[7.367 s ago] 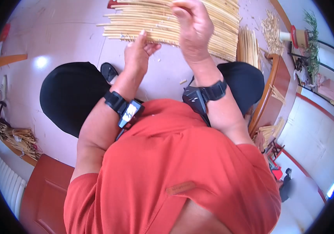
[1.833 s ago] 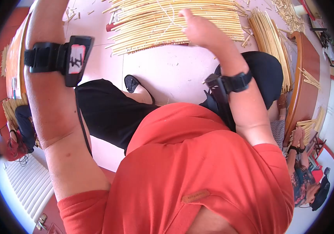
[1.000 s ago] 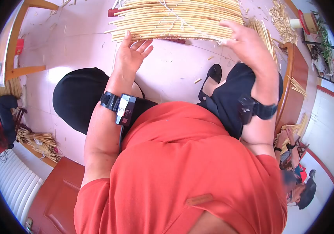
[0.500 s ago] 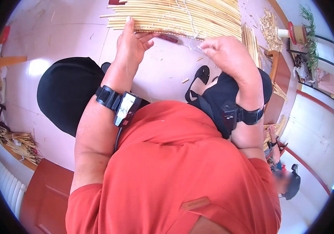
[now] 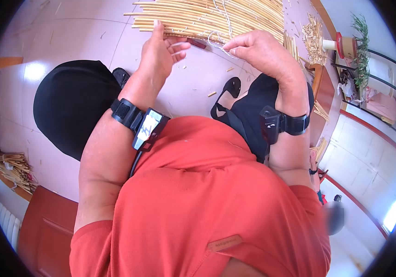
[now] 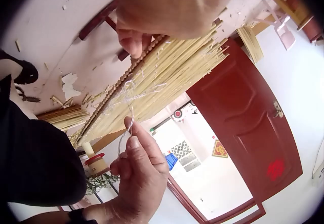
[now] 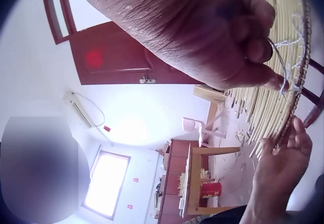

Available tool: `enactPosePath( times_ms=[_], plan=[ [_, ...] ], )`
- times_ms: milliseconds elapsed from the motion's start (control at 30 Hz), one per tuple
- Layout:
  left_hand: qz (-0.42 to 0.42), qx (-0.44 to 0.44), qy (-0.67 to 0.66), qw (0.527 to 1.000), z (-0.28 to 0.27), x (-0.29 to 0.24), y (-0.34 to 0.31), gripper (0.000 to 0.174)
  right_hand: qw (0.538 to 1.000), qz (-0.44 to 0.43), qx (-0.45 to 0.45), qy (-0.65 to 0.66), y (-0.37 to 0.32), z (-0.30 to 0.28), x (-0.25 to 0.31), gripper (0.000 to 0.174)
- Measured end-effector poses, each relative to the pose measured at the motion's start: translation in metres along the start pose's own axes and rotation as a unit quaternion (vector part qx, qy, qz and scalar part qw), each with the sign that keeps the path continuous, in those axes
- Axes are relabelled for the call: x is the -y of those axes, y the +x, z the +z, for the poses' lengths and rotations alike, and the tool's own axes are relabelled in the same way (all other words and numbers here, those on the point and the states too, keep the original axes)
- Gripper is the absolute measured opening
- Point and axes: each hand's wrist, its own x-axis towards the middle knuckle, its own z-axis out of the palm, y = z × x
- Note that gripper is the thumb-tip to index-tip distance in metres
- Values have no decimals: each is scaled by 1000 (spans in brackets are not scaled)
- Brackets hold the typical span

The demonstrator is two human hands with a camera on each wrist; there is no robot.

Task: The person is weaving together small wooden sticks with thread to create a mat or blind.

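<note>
A mat of pale straw-coloured sticks (image 5: 207, 18), bound with white string, spans the top of the head view. At its left near edge the left hand (image 5: 158, 55) holds the mat, thumb on top and fingers below. Near the mat's near edge, toward the right, the right hand (image 5: 267, 55) pinches white string (image 5: 216, 40) between thumb and forefinger. In the left wrist view the string runs from the right hand (image 6: 139, 176) to the mat (image 6: 167, 77). The right wrist view shows the left hand (image 7: 283, 166) at the mat's edge (image 7: 296, 90).
A red-brown bar (image 5: 197, 44) shows under the mat. Stick offcuts (image 5: 316, 39) lie at the right, near a bundle of sticks (image 5: 291, 46). Another stick bundle (image 5: 13, 166) is at the far left. A wooden bench (image 5: 319, 92) stands beside the right knee.
The left hand, out at the left side earlier, has come back to the mat's edge. The right hand has moved down from over the mat to its near edge, now with string pinched.
</note>
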Motion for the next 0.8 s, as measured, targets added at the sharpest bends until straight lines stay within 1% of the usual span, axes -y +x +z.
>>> enactPosePath(
  times_ms=[33,100,133,167,233,267,300,333,367,400,433,467,500,533,567,600,633,667,700,733,767,800],
  plan=[
    [0,0,0,1000,1,3,-5,46,1000,5,-3,11,0,0,-1,23],
    [-73,31,52,995,3,15,-16,36,1000,10,-6,22,0,0,-2,23],
    [-69,64,96,991,4,22,-23,26,1000,4,-7,19,-1,-1,-4,23],
    [-50,71,128,988,12,24,-34,16,1000,-1,-8,16,-2,-2,-5,23],
    [58,125,208,968,25,27,-48,8,1000,-12,-8,27,-7,-3,-7,23],
    [57,125,209,968,28,27,-47,8,999,-25,-7,38,-9,-5,-6,23],
    [58,191,239,950,30,26,-44,13,999,-26,-7,38,-12,-7,-3,23],
    [59,255,269,927,31,25,-41,18,999,-6,33,26,-16,-11,0,23],
    [60,255,269,927,31,25,-37,18,997,15,74,14,-18,-14,1,23],
    [32,231,335,913,29,29,-32,24,997,14,74,14,-20,-14,-5,23],
    [4,205,399,894,26,31,-30,29,998,28,29,-41,-22,-14,-15,22],
    [5,205,399,894,25,32,-29,29,994,40,-16,-96,-22,-15,-19,22],
    [-87,243,401,879,22,32,-30,31,994,40,-17,-96,-20,-15,-21,22],
    [-180,279,399,855,19,33,-30,33,984,59,-66,-154,-17,-17,-21,21],
    [-180,279,399,855,16,32,-32,33,968,79,-113,-210,-15,-17,-20,21],
    [-231,292,335,865,12,30,-36,31,968,78,-112,-209,-12,-15,-18,21],
    [-281,303,268,870,6,27,-38,29,967,47,-166,-186,-7,-11,-14,21],
    [-274,254,229,899,-4,30,-28,31,962,16,-222,-162,-3,-7,-9,21],
    [-238,168,186,938,-18,40,-10,27,961,15,-223,-160,2,-3,-7,21],
    [-187,43,162,968,-30,44,4,19,962,-40,-230,-142,6,1,-5,21],
    [-89,-48,138,985,-31,39,3,12,959,-95,-236,-124,11,7,-3,21],
    [-27,-103,76,991,-32,34,2,23,959,-94,-236,-122,16,13,-2,21]
  ],
)
